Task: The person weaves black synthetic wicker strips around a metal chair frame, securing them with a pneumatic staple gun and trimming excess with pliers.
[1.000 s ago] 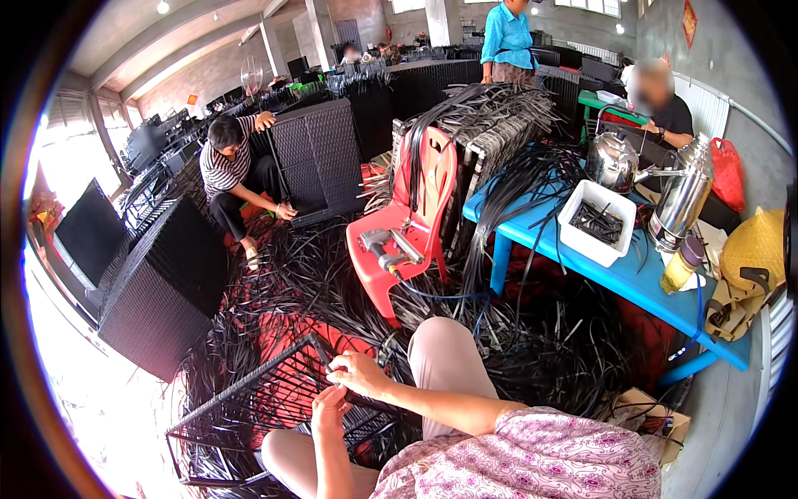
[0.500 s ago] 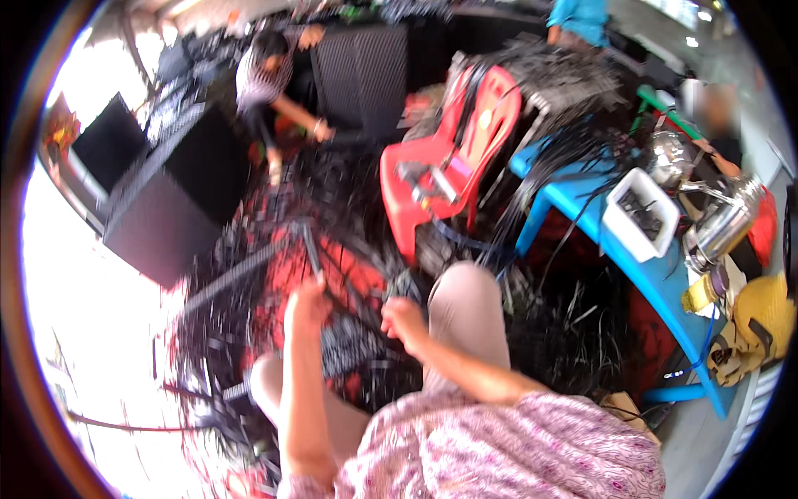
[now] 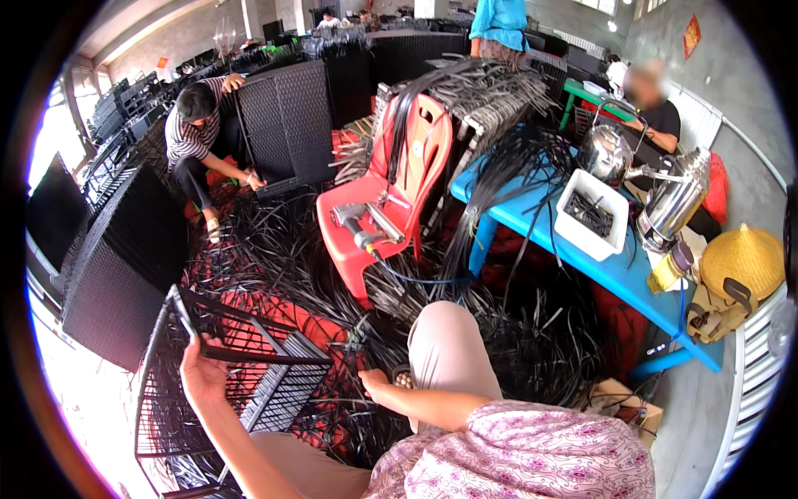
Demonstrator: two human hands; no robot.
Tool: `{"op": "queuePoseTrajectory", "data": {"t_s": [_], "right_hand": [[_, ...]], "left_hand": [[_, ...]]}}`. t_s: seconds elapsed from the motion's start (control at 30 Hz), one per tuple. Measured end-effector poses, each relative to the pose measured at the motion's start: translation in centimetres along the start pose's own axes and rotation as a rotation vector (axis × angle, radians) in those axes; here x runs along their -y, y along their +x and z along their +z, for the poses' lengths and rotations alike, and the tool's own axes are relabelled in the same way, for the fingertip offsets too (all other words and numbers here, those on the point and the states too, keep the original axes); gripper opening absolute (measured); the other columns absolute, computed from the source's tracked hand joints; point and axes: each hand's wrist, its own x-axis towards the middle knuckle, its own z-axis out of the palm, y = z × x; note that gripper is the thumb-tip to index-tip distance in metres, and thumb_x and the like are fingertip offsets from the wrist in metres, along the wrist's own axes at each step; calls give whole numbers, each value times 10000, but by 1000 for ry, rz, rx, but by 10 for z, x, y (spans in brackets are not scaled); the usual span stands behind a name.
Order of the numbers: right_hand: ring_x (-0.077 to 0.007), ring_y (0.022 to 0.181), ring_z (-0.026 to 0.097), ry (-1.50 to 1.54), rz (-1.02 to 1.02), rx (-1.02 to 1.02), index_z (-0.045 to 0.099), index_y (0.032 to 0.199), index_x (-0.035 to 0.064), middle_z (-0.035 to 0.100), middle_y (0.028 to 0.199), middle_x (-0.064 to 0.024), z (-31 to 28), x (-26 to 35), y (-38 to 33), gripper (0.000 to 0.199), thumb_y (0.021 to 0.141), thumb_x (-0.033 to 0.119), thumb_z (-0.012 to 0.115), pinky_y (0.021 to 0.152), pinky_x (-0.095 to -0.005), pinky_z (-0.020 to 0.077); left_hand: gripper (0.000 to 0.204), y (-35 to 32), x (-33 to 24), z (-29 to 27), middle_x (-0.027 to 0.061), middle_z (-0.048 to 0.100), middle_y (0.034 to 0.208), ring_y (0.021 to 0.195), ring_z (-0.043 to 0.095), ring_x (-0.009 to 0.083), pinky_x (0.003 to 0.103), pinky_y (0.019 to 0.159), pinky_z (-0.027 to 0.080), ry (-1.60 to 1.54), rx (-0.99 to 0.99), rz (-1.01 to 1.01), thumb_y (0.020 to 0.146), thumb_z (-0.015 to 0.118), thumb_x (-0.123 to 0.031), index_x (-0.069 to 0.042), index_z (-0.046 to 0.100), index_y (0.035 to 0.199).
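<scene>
My left hand [image 3: 204, 378] is closed around the upper bar of a black furniture frame [image 3: 229, 349], which stands tilted at the lower left. Part of the frame is covered with rows of black strips, and its other sides are open bars. My right hand [image 3: 376, 381] is beside my raised knee, with a beaded bracelet at the wrist. Its fingers look curled, and whatever they hold, if anything, is lost against the dark strips [image 3: 332, 399] on the red floor covering.
A red plastic chair [image 3: 341, 212] holds a pneumatic staple gun [image 3: 353, 223] with a blue hose. On a blue table [image 3: 619, 270] stand a white bin [image 3: 592, 214] and metal kettles [image 3: 607, 151]. A person [image 3: 191, 133] in stripes handles a black woven panel [image 3: 287, 121]. Two others are farther back.
The black frame now stands upright at the lower left, with my left hand farther left on it. My right hand has shifted slightly lower. The view has turned rightward.
</scene>
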Motion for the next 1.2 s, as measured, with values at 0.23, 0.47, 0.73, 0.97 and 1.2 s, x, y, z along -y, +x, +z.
{"op": "queuePoseTrajectory", "data": {"t_s": [0.23,0.47,0.73,0.97,1.2], "right_hand": [[-313,1017,608,48,141,59,620,1241,63,623,1232,-138,21,-5,-4,528,913,476,594,687,-441,564],[-261,713,586,344,258,396,534,1208,157,578,975,-55,67,-59,46,602,885,665,559,604,-459,526],[-268,616,669,391,309,461,575,1008,127,670,761,-81,74,-78,30,428,939,547,537,532,-429,558],[-264,649,656,381,248,223,576,1002,87,655,776,-93,63,-76,40,302,955,385,556,570,-428,560],[-240,816,675,699,219,278,578,1208,91,664,1007,-102,69,-42,14,465,967,489,562,726,-408,549]], "left_hand": [[204,-11,-35,-21,79,703,923,843,675,209,351,832,563,-66,-3,59,928,680,-184,-10,653,1030],[239,-31,-49,-54,135,673,1060,928,614,235,415,917,494,-166,220,92,960,629,-175,-4,606,1126],[308,-48,-59,-32,165,638,1106,1008,590,291,474,990,438,-199,-202,178,953,634,-192,29,589,1162],[372,-60,-95,-58,219,679,961,975,660,337,551,1058,417,-226,222,103,967,586,-138,158,539,1187],[376,-60,-99,-60,226,686,969,985,664,339,562,1057,420,-268,260,86,966,583,-124,167,530,1199]]}}
